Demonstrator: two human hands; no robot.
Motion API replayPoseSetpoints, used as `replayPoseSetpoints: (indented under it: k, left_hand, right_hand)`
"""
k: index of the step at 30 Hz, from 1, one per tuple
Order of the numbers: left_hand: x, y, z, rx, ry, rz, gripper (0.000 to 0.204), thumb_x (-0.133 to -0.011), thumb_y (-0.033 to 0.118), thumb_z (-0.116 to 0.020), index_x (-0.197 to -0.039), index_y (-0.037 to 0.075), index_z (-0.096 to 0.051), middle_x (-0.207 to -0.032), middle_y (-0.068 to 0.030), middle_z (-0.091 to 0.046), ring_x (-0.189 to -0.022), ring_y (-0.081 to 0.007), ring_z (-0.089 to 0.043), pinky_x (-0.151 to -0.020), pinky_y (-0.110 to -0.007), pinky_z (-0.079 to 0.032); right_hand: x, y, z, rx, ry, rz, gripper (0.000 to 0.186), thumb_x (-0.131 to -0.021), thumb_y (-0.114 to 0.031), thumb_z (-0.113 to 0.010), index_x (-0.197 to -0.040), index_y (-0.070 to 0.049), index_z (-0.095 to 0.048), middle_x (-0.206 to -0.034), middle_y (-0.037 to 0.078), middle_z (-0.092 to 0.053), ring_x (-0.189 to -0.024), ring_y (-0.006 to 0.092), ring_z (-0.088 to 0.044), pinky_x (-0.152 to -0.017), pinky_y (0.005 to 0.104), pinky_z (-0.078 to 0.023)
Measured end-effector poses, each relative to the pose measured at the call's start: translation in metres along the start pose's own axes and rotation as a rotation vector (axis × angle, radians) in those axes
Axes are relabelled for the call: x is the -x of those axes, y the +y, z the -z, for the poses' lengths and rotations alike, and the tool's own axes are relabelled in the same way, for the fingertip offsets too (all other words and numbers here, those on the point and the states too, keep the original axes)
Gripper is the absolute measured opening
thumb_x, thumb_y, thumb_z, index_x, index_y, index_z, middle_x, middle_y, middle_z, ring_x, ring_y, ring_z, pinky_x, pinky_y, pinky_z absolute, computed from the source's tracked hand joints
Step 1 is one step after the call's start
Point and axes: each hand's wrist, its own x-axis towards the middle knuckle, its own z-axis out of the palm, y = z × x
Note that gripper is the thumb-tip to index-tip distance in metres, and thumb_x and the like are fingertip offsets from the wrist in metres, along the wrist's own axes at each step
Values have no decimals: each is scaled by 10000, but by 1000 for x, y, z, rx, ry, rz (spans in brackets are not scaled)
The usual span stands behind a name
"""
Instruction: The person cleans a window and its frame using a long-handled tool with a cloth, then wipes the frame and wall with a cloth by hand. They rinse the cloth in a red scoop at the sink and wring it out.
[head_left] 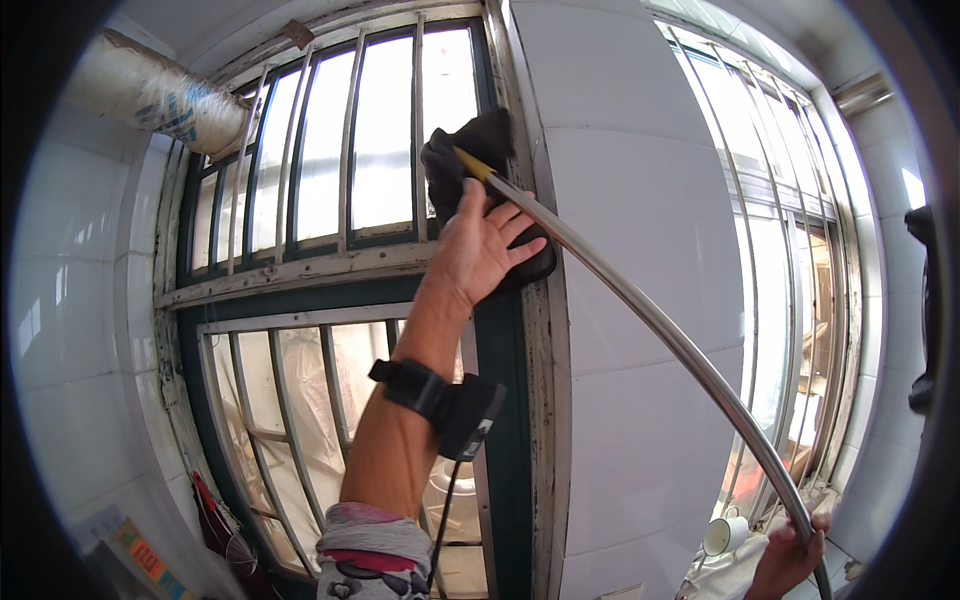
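Note:
A long steel pole (pixel 650 320) runs diagonally from lower right up to the upper middle, its yellow end (pixel 472 166) against a bunched black cloth (pixel 465 140) at the window frame. My left hand (pixel 485 238) is raised palm toward me, fingers spread, just below that end, over the cloth; whether it touches the cloth is hard to tell. My right hand (pixel 790 552) grips the pole at the lower right. A black strapped device (pixel 450 405) with a cable sits on my left forearm.
Barred windows (pixel 310 150) fill the middle and right (pixel 750 250), beside a white tiled wall (pixel 630 430). A wrapped pipe (pixel 165 90) crosses the upper left. A white mug (pixel 725 535) sits low at the right. Red and black items (pixel 215 530) are at the lower left.

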Motion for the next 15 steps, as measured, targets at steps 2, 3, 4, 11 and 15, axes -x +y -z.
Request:
replayPoseSetpoints:
  k: [2, 3, 4, 11, 15]
  left_hand:
    - [-4, -16, 0, -114, 21, 3, 468, -972, 422, -359, -1215, 26, -423, -1192, -146, -529, -1140, -273, -506, -950, -454, -419]
    - [-1, -25, 0, -203, 61, 18, 426, -971, 396, -385, -1189, 35, -443, -1152, -131, -554, -1077, -255, -549, -931, -436, -435]
    - [7, -36, 2, -374, 84, 4, 322, -972, 320, -401, -1138, 53, -468, -1077, -91, -580, -959, -200, -582, -884, -399, -461]
    - [104, -97, -37, -1405, 28, -669, 729, -748, -2, -627, -1395, 43, -294, -1378, -202, -361, -1330, -375, -272, -1048, -424, -309]
    - [110, -107, -61, -1478, -31, -824, 663, -722, 16, -679, -1309, -6, -372, -1360, -208, -367, -1295, -453, -274, -1036, -478, -306]
  right_hand:
    - [-14, 37, -34, 451, 2, 345, 231, -907, -184, -485, -1022, 12, -444, -1051, 240, -485, -623, 245, -616, -533, 269, -548]
    - [-21, 37, -51, 538, -224, 236, 254, -900, -217, -482, -1050, -13, -480, -1043, 268, -530, -763, 298, -641, -640, 295, -567]
    - [-24, 52, -63, 594, -269, 264, 263, -896, -242, -480, -1049, -28, -485, -989, 264, -558, -794, 292, -632, -649, 304, -564]
    - [-36, 68, -112, 742, -324, 244, 305, -891, -315, -467, -1037, -49, -492, -898, 254, -606, -811, 249, -602, -631, 309, -549]
    - [-25, 79, -113, 765, -347, 297, 313, -894, -324, -471, -1028, -41, -488, -906, 250, -601, -801, 262, -607, -605, 326, -555]
